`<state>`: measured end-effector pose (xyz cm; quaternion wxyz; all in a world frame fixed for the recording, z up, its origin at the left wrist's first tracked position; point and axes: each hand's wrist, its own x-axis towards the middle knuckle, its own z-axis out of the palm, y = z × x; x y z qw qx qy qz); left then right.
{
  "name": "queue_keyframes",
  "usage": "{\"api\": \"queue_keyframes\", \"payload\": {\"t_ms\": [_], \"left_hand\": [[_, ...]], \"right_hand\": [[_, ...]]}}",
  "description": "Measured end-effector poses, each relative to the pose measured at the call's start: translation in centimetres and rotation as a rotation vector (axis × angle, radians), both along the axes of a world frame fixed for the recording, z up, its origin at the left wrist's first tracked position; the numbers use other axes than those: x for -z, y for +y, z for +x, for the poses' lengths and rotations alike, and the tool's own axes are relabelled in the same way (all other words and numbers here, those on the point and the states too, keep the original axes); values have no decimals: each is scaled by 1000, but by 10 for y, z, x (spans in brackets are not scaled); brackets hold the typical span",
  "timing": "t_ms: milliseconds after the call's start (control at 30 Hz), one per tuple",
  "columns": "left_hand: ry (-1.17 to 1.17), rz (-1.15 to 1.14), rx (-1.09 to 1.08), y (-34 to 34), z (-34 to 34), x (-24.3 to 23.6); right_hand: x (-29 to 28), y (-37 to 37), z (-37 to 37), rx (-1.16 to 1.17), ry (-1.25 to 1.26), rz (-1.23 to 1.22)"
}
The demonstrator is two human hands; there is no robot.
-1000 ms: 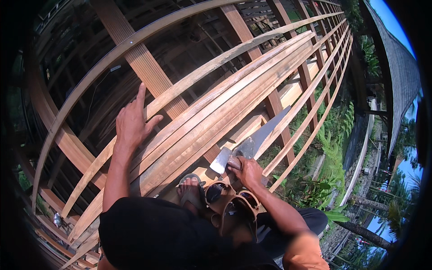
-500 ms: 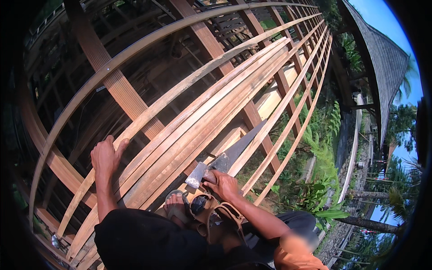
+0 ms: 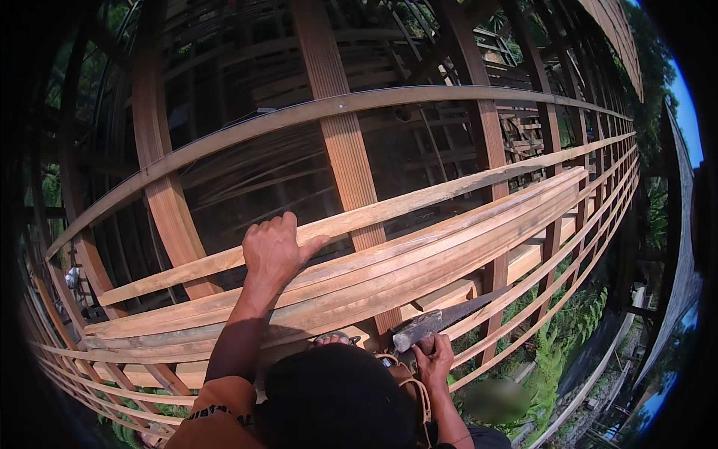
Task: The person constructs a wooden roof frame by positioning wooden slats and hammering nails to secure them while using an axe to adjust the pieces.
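Observation:
My left hand (image 3: 275,251) is closed over a long wooden batten (image 3: 449,187), its fingers curled past the upper edge and the thumb lying along the wood. Just below the batten lies a bundle of similar battens (image 3: 419,273), stacked side by side and slanting up to the right. Low on the right, my right hand (image 3: 435,358) grips a hammer (image 3: 417,331) by its short visible handle, worn metal head upward. A dark saw blade (image 3: 475,305) sticks out behind the hammer head; its handle is hidden, and I cannot tell what supports it.
Upright wooden posts (image 3: 340,142) cross the battens, with a higher rail (image 3: 419,93) nailed over them. Below, lower battens (image 3: 516,318) run above green plants (image 3: 557,359). Brown tool-belt leather (image 3: 416,393) hangs by my right hand. A sandalled foot (image 3: 335,339) shows partly below the bundle.
The view has swung, so the battens lie flatter and both hands appear farther right and lower. My left hand still grips the batten; my right hand still holds the hammer.

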<state>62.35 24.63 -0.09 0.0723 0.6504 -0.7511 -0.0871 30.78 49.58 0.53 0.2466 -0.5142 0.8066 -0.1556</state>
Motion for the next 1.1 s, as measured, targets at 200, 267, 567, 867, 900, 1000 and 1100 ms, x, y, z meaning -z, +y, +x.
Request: {"api": "queue_keyframes", "payload": {"t_ms": [200,267,567,867,900,1000,1100], "left_hand": [[9,-21,-25,5,1,5],[9,-16,-13,4,2,5],[24,30,65,-6,-15,-5],[466,152,55,-20,11,-14],[526,225,166,-25,-1,-32],[645,575,574,-45,-59,-136],[318,765,1354,-12,-153,-195]], "right_hand": [[-1,-3,-6,-2,17,-62],[4,-2,-2,62,6,-120],[-59,-6,-16,272,-187,-82],[-248,54,-64,649,-903,-478],[-247,68,-64,700,-857,-535],[-225,101,-61,837,-905,-599],[-215,118,-71,899,-1010,-569]]}}
